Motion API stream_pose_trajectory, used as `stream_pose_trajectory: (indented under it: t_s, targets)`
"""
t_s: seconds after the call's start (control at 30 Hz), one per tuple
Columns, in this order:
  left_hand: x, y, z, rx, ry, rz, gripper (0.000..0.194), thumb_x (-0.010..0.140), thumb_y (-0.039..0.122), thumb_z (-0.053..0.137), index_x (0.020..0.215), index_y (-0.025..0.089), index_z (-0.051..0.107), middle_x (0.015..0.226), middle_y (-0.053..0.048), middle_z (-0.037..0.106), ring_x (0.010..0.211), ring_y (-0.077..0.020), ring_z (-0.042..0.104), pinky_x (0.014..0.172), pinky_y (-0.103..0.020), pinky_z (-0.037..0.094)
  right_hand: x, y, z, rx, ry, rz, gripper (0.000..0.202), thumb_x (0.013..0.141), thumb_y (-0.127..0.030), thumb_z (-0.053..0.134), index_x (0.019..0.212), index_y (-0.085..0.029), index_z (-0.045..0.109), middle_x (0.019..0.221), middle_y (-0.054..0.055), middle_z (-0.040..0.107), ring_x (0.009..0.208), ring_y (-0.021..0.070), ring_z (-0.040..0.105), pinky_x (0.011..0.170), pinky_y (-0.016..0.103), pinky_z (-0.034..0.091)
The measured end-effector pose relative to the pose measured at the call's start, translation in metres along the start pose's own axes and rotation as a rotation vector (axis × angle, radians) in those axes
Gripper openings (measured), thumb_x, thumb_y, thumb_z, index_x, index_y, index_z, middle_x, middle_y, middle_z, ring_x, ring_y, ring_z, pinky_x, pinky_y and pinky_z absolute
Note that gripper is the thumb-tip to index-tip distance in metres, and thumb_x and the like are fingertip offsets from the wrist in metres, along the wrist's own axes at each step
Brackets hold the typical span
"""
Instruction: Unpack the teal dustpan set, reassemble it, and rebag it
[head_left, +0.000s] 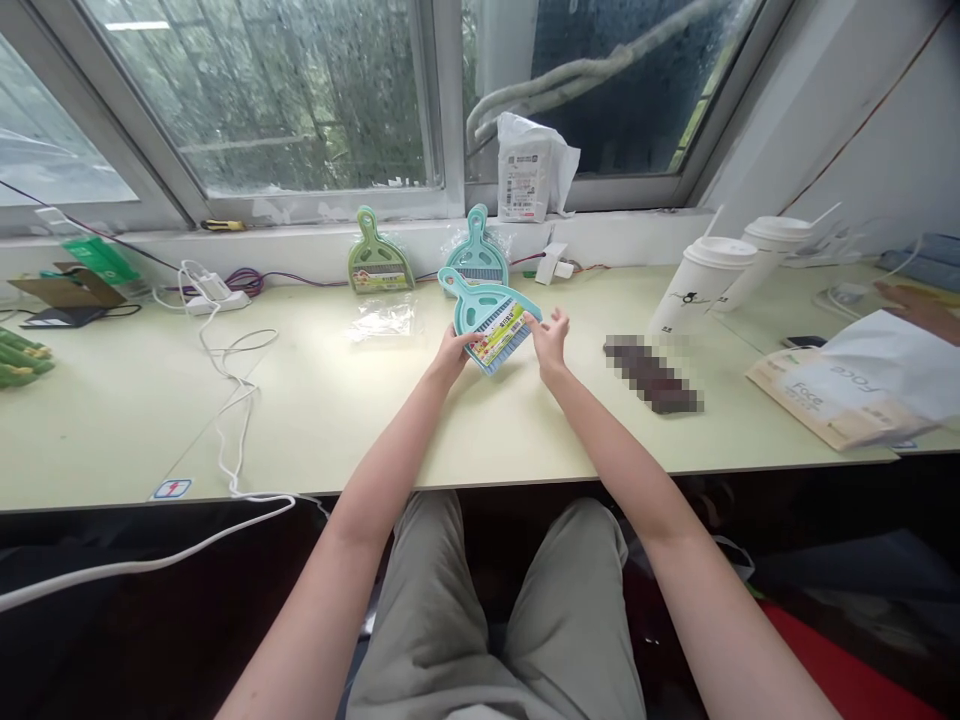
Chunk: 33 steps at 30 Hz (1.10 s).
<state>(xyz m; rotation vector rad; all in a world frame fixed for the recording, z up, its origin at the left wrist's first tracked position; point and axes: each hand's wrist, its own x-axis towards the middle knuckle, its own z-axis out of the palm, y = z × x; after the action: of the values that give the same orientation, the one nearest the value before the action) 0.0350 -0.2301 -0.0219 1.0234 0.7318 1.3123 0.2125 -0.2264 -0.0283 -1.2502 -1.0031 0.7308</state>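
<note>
A teal mini dustpan and brush set [491, 318] with a yellow-green label is held tilted above the table, its handle pointing up and left. My left hand [451, 352] is closed on its lower left edge, thumb over the front. At its right edge is my right hand [550, 342], thumb against the brush beside the label and the other fingers bent away from it. Behind it, a second teal dustpan set [477, 240] in clear wrap leans on the sill, partly covered. A green dustpan set [380, 262] stands to its left, with a clear plastic wrapper [382, 318] in front.
White cables [238, 400] and a power strip [217, 300] lie left. Two lidded paper cups [701, 285], a pixelated dark object [656, 375] and a paper bag [847, 390] are at right. A white package [525, 175] stands on the sill. The table edge [525, 482] is above my knees.
</note>
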Motion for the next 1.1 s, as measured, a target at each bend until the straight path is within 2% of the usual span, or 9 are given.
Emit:
stream_pose_trajectory:
  t_s: [0.1,0.17,0.3,0.4,0.5,0.73,0.9,1.1]
  targets:
    - [-0.001,0.005,0.000,-0.013,0.002,0.025,0.053,0.056,0.014,0.075,0.105,0.017,0.056,0.097,-0.004,0.068,0.093,-0.0220,0.066,0.089,-0.037,0.052,-0.009,0.003,0.013,0.330,-0.319,0.239,0.033,0.079,-0.035,0.069,0.106,-0.024,0.053,0.112,0.007,0.067,0.103,0.0206,0.066,0.086,0.039,0.057]
    - [-0.001,0.008,-0.002,-0.015,-0.009,0.026,0.052,0.057,0.015,0.075,0.105,0.018,0.057,0.098,-0.004,0.068,0.094,-0.0213,0.066,0.089,-0.036,0.052,-0.011,0.003,0.018,0.454,-0.388,0.312,0.030,0.074,-0.023,0.075,0.095,-0.023,0.054,0.096,0.003,0.072,0.088,0.0193,0.070,0.081,0.039,0.060]
    - [0.001,0.015,-0.007,-0.004,-0.061,-0.094,0.034,0.069,0.028,0.065,0.101,0.017,0.059,0.097,-0.006,0.069,0.097,-0.0225,0.066,0.089,-0.039,0.052,-0.007,0.002,0.015,0.565,-0.322,0.310,0.026,0.073,-0.010,0.072,0.090,-0.021,0.056,0.085,-0.001,0.073,0.077,0.0154,0.071,0.077,0.034,0.062]
    - [0.004,0.016,-0.011,0.037,-0.074,-0.137,0.029,0.068,0.024,0.060,0.096,0.016,0.059,0.094,-0.006,0.069,0.097,-0.0227,0.065,0.091,-0.042,0.052,-0.004,0.000,0.011,0.588,-0.302,0.290,0.023,0.074,-0.007,0.069,0.089,-0.020,0.058,0.086,-0.001,0.073,0.077,0.0145,0.071,0.078,0.033,0.062]
    - [0.004,0.014,-0.012,0.093,-0.095,-0.092,0.036,0.063,0.016,0.063,0.098,0.016,0.057,0.099,-0.006,0.069,0.098,-0.0219,0.066,0.094,-0.043,0.050,-0.005,-0.001,0.009,0.577,-0.297,0.291,0.022,0.075,-0.006,0.068,0.088,-0.020,0.058,0.086,0.000,0.073,0.076,0.0141,0.071,0.080,0.033,0.062]
    - [0.000,0.012,-0.014,0.136,-0.163,-0.069,0.052,0.060,0.013,0.074,0.108,0.016,0.054,0.107,-0.008,0.068,0.101,-0.0227,0.065,0.099,-0.046,0.048,-0.006,-0.001,0.010,0.540,-0.276,0.277,0.025,0.072,-0.009,0.073,0.087,-0.021,0.057,0.085,-0.001,0.073,0.076,0.0146,0.071,0.083,0.034,0.061]
    - [-0.003,0.015,-0.017,0.278,-0.234,-0.083,0.061,0.062,0.017,0.077,0.117,0.021,0.051,0.112,-0.009,0.066,0.098,-0.0239,0.066,0.090,-0.049,0.055,-0.006,0.000,0.009,0.527,-0.263,0.233,0.028,0.069,-0.013,0.077,0.089,-0.021,0.058,0.088,-0.001,0.071,0.079,0.0147,0.071,0.084,0.035,0.061]
    - [-0.009,0.026,-0.021,0.394,-0.279,-0.128,0.059,0.064,0.024,0.079,0.118,0.021,0.054,0.121,-0.011,0.062,0.103,-0.0254,0.065,0.083,-0.042,0.059,-0.008,-0.002,0.009,0.504,-0.258,0.207,0.032,0.067,-0.018,0.079,0.092,-0.021,0.058,0.091,0.000,0.070,0.083,0.0163,0.070,0.086,0.036,0.060]
